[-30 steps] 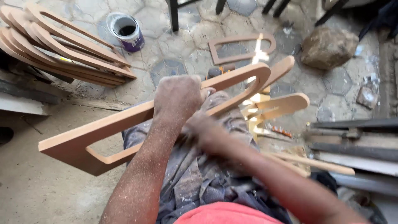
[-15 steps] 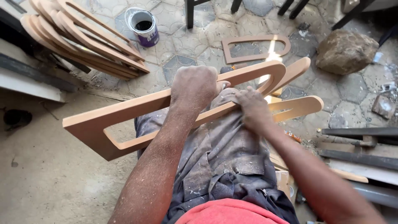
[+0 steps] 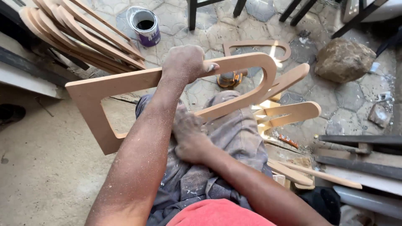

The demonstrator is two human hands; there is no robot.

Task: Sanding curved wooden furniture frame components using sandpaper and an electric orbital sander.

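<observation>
Looks like the smoothing step on this cut board frame (image 3: pixel 167 83), the long loop-shaped piece resting across the lap. Left hand (image 3: pixel 186 62) is clenched tight round the frame's top rail, holding it tilted. Right hand (image 3: pixel 188 134) sits under the frame's lower rail, fingers curled against it; can't tell if it's pinching sandpaper or bare. My guess is the next move needs a steady top grip while the lower hand rubs along the edge. Beyond the frame's rounded end there's a paint can (image 3: pixel 145 26) and a rock (image 3: pixel 344 60), with a stack of similar frames (image 3: pixel 79 37) off its square end.
</observation>
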